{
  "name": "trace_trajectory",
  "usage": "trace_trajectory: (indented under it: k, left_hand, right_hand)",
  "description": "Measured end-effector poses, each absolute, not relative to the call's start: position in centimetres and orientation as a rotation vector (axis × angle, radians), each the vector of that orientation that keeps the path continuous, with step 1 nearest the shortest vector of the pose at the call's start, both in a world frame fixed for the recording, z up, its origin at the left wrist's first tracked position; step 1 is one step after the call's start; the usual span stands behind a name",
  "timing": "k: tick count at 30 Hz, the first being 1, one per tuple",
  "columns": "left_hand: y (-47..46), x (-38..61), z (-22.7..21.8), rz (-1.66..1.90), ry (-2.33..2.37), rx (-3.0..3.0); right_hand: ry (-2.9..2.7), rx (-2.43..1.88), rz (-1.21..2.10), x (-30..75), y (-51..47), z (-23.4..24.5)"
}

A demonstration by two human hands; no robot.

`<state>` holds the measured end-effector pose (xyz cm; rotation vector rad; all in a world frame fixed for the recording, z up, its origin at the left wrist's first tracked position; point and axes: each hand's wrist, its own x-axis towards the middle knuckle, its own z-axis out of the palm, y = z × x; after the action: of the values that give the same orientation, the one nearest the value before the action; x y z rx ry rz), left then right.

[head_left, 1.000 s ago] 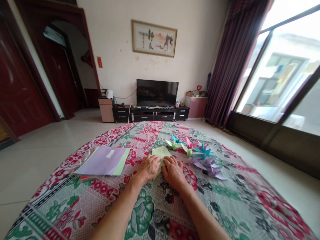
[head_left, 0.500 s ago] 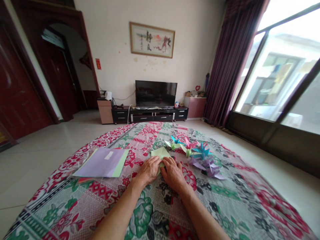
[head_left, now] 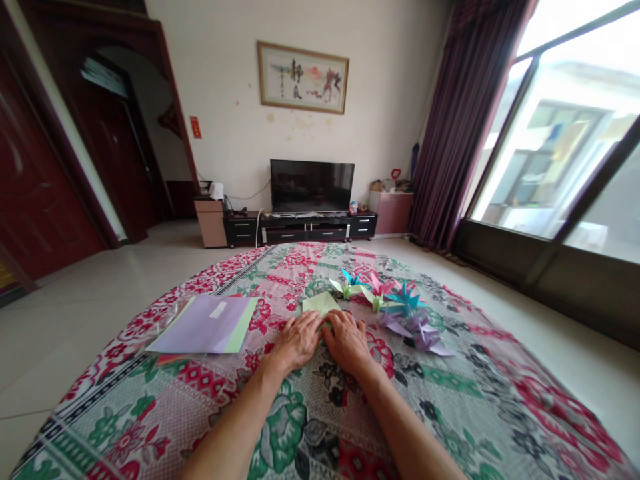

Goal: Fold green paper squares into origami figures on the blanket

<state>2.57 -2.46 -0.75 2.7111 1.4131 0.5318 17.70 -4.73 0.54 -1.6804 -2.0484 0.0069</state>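
Observation:
My left hand [head_left: 299,342] and my right hand [head_left: 348,341] lie side by side, palms down, on a pale green folded paper [head_left: 321,304] on the flowered cloth [head_left: 310,427]. The fingers of both hands press flat on the near part of the paper; only its far tip shows beyond them. Just right of my right hand lie several folded paper flowers: green and blue [head_left: 350,285], pink [head_left: 380,291], teal [head_left: 406,298] and purple [head_left: 423,333].
A stack of coloured sheets with a purple one on top [head_left: 207,324] lies to the left of my hands. Beyond the cloth are a tiled floor, a TV [head_left: 311,186] on a low black cabinet, a dark doorway at left and curtained windows at right.
Both hands have stayed on the green paper, sliding slightly forward over it so that less of it shows. The view has shifted a little.

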Motion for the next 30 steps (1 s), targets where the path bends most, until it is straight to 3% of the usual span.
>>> trace_trajectory:
  k: [30]
  left_hand:
    - [-2.5, 2.6, -0.9, 0.634, 1.401, 2.689]
  right_hand:
    - [-1.684, -1.988, 0.138, 19.7, -0.6, 1.6]
